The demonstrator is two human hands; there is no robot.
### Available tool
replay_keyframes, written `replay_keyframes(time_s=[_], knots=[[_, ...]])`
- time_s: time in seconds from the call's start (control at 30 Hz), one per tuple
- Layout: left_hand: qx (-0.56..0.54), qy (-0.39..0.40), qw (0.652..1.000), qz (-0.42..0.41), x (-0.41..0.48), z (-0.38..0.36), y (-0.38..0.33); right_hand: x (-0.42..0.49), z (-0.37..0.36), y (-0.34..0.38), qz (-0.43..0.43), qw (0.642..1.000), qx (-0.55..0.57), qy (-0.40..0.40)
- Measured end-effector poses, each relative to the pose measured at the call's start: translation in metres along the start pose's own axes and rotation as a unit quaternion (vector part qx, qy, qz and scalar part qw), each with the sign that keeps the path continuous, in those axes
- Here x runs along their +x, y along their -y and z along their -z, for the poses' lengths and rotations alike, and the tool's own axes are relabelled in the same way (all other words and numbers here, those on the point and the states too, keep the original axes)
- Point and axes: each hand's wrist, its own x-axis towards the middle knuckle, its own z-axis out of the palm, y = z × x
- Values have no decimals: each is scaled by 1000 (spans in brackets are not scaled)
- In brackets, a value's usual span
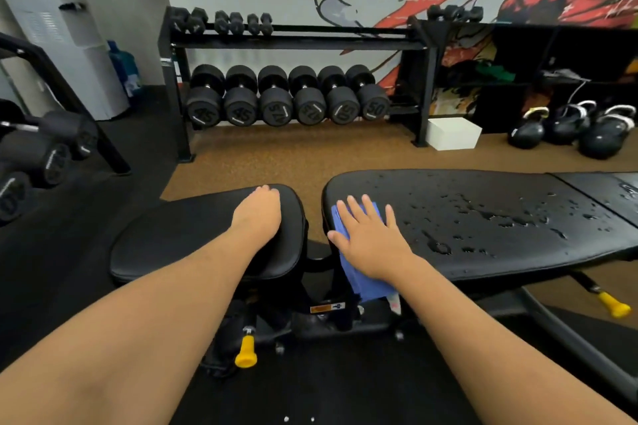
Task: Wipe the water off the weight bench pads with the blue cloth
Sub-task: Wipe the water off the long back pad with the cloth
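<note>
The black weight bench has a small seat pad (pixel 179 235) on the left and a long back pad (pixel 483 217) on the right. Water droplets (pixel 490 214) cover the long pad's middle and right part. My right hand (pixel 369 238) lies flat with straight, spread fingers on the blue cloth (pixel 362 283), pressing it onto the left end of the long pad; the cloth's lower part hangs over the pad's near edge. My left hand (pixel 259 210) rests on the seat pad's far right corner, its fingers bent over the far edge.
A dumbbell rack (pixel 286 93) stands against the mural wall behind the bench. Kettlebells (pixel 569 131) and a white box (pixel 452 133) sit on the floor at right. More dumbbells (pixel 41 152) are at left. Yellow adjustment knobs (pixel 245 352) stick out under the bench.
</note>
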Motion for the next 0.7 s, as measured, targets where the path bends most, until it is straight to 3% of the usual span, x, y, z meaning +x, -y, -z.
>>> replay_keyframes(time_s=[0.1, 0.17, 0.33, 0.53, 0.7], knots=[[-28, 65, 981, -182, -9, -21, -41, -5, -22, -1, 5, 998, -16, -57], [-29, 89, 971, -219, -9, -29, -50, -4, -22, -2, 16, 999, 4, -52], [4, 85, 969, -230, -3, -35, -44, 25, -19, -7, 24, 998, 42, -30], [171, -5, 961, -217, -9, -35, -48, 105, 0, -20, 5, 998, 61, -16], [198, 54, 952, -228, -6, -32, -48, 77, -9, -15, 10, 999, 50, -15]])
